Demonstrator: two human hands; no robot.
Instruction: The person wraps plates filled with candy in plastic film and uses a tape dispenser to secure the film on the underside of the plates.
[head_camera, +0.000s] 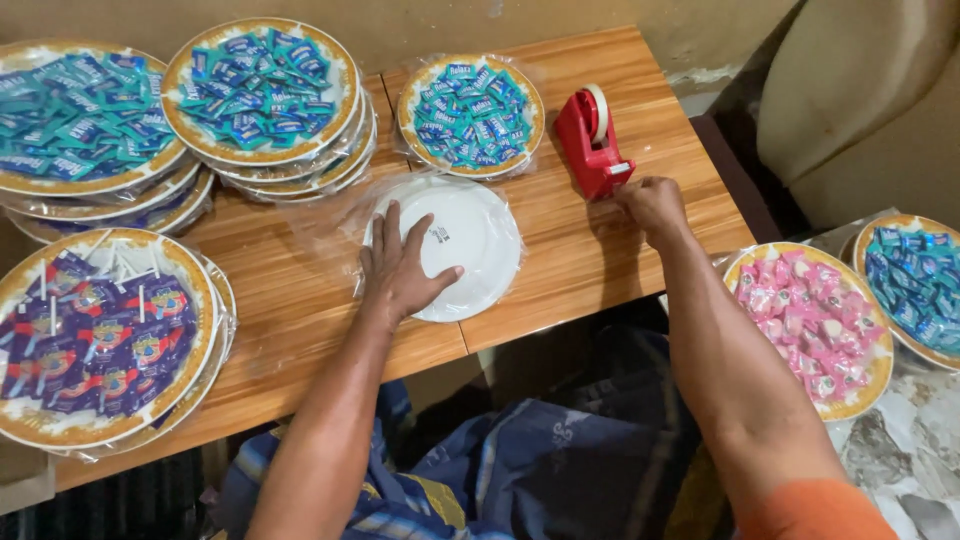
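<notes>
head view looks down on my wooden desk (560, 270). at the far left a stack of plates with teal sweets (80, 115) sits above a plate of dark blue lollipop packs (95, 335). next along, a second stack of teal sweet plates (262, 90) stands near the back edge. my left hand (400, 265) lies flat, fingers spread wide, on an upturned white plate (470, 235) that is wrapped in clear plastic film (330, 225); the plate sits mid-desk near the front edge. just behind it is a smaller wrapped plate of teal sweets (470, 115). to its right stands a red tape dispenser (592, 145), and my right hand (652, 205) is at its front end, fingers curled at the cutter; whether tape is pinched i cannot tell. off the desk at the right lie a plate of pink sweets (812, 325) and another teal plate (915, 285).
</notes>
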